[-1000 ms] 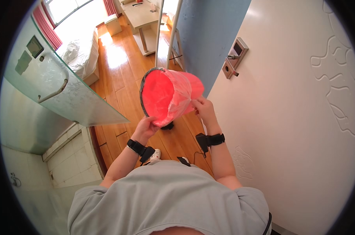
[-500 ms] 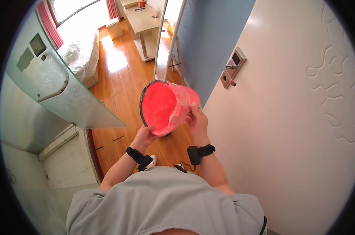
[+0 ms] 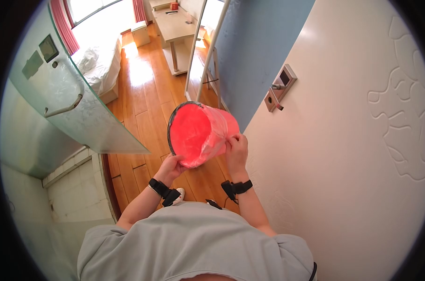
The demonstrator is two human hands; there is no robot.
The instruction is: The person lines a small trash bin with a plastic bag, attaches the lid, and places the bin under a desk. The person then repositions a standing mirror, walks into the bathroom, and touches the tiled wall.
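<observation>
A pink bin [image 3: 190, 133] with a dark rim is held in the air in front of me, tipped so its mouth faces left and toward me. A thin clear plastic bag [image 3: 217, 126] lines it and is folded over the rim onto its outer side. My left hand [image 3: 171, 167] grips the lower edge of the rim, thumb on the bag. On the bin's right side, my right hand [image 3: 236, 149] pinches the gathered bag against the outside. Both wrists wear black straps with small boxes.
A frosted glass door [image 3: 76, 93] with a handle stands at the left. The white door [image 3: 334, 122] with a metal lock [image 3: 280, 87] is close on the right. Beyond are a standing mirror [image 3: 197, 65], a desk [image 3: 175, 23], a bed [image 3: 102, 65] and wooden floor [image 3: 149, 100].
The bin and both hands have moved lower in view. My right hand has shifted left and down along the bin's side, let go briefly of the bag's gathered part and pinched it again.
</observation>
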